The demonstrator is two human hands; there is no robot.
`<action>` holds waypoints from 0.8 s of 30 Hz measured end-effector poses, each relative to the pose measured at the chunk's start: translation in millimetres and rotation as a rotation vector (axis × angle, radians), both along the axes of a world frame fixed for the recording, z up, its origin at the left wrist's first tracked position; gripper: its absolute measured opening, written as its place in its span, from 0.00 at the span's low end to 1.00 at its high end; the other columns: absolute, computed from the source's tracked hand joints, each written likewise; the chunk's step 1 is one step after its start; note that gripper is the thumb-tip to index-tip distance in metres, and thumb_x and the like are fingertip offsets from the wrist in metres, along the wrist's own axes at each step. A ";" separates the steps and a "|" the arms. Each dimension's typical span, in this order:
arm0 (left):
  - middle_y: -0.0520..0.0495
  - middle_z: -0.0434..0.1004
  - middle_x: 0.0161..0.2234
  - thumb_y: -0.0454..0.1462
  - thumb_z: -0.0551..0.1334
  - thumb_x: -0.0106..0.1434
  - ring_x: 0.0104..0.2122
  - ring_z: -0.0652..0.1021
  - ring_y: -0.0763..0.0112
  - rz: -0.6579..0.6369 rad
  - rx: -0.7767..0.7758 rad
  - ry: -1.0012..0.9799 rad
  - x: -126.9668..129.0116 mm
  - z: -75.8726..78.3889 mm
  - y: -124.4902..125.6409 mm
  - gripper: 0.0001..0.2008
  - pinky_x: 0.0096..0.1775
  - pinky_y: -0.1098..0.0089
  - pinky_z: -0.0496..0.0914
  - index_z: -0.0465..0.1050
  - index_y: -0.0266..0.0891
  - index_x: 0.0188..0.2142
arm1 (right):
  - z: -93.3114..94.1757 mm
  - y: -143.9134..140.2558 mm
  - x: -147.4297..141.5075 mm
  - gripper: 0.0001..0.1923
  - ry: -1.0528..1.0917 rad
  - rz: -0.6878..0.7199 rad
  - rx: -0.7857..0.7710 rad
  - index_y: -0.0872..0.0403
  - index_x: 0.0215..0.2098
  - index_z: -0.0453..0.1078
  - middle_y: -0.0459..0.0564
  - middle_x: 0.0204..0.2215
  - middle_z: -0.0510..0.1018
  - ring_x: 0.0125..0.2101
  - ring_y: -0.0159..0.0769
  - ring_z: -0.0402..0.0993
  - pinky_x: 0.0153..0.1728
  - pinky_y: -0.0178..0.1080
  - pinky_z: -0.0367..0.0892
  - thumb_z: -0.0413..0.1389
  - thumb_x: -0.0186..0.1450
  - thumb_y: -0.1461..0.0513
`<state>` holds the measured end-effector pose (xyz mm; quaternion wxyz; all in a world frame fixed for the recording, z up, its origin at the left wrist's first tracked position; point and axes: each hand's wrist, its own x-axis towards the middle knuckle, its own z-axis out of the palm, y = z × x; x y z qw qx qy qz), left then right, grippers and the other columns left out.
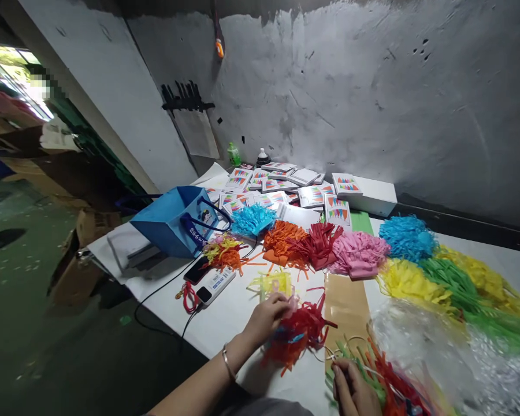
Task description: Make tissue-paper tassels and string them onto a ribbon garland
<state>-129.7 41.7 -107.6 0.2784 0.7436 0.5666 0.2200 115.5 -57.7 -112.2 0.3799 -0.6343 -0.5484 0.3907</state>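
My left hand (266, 318), with a bracelet at the wrist, is closed in a pinch on a pale pink tassel (293, 304). Red fringe tassels (309, 323) and orange ones (281, 349) hang beside and below its fingers, with a bit of blue among them. At the lower edge, my right hand (355, 390) has its thumb and finger pinched on a thin white cord (333, 355). Green strips (370, 372) and red strips (392, 375) lie around that hand. A yellow tassel (275, 283) rests flat just beyond my left hand.
Bundles of coloured fringe, including orange (283, 240), pink (359, 251) and blue (407, 237), line the white table. Clear plastic bags (420, 335) lie right. A blue gift bag (169, 222), phone (197, 270), white power bank (216, 286) and cable stand left. Printed packets (314, 196) pile behind.
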 end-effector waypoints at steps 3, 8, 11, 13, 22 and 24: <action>0.44 0.75 0.43 0.30 0.57 0.62 0.41 0.76 0.67 -0.162 0.175 -0.100 10.2 22.4 -29.0 0.12 0.42 0.72 0.69 0.76 0.42 0.41 | 18.6 6.6 -6.7 0.23 0.122 0.047 -0.011 0.52 0.37 0.71 0.43 0.18 0.71 0.15 0.31 0.65 0.17 0.32 0.60 0.48 0.65 0.43; 0.44 0.77 0.38 0.32 0.54 0.67 0.34 0.76 0.69 -0.319 0.283 -0.060 37.0 46.1 -54.9 0.12 0.34 0.74 0.67 0.76 0.42 0.39 | 51.6 23.0 -19.5 0.18 0.136 0.231 0.091 0.53 0.45 0.69 0.46 0.26 0.75 0.21 0.31 0.69 0.24 0.32 0.65 0.47 0.69 0.50; 0.44 0.77 0.38 0.32 0.55 0.66 0.36 0.76 0.68 -0.361 0.195 -0.186 43.5 53.9 -62.9 0.10 0.37 0.73 0.68 0.75 0.40 0.37 | 54.4 25.9 -20.0 0.16 0.014 0.294 0.208 0.52 0.40 0.71 0.46 0.26 0.76 0.23 0.32 0.71 0.28 0.32 0.66 0.46 0.70 0.53; 0.43 0.76 0.39 0.34 0.57 0.65 0.37 0.75 0.68 -0.256 0.103 -0.310 44.2 57.5 -68.7 0.07 0.38 0.72 0.68 0.73 0.40 0.41 | 50.5 23.1 -19.4 0.15 -0.032 0.265 0.252 0.51 0.38 0.71 0.46 0.25 0.75 0.24 0.32 0.72 0.28 0.32 0.66 0.46 0.70 0.54; 0.48 0.77 0.37 0.32 0.52 0.66 0.40 0.75 0.68 -0.079 -0.116 -0.075 34.1 44.2 -25.0 0.10 0.45 0.70 0.66 0.72 0.41 0.36 | 41.3 8.0 -10.2 0.18 0.113 0.047 0.120 0.52 0.37 0.71 0.44 0.21 0.73 0.17 0.31 0.68 0.20 0.32 0.64 0.48 0.68 0.49; 0.47 0.78 0.37 0.32 0.50 0.66 0.39 0.76 0.67 0.203 -0.209 0.093 12.8 38.0 19.1 0.11 0.42 0.71 0.67 0.71 0.39 0.38 | 39.4 6.9 0.2 0.20 0.112 -0.019 0.078 0.52 0.38 0.71 0.45 0.21 0.74 0.17 0.32 0.68 0.20 0.33 0.64 0.49 0.67 0.47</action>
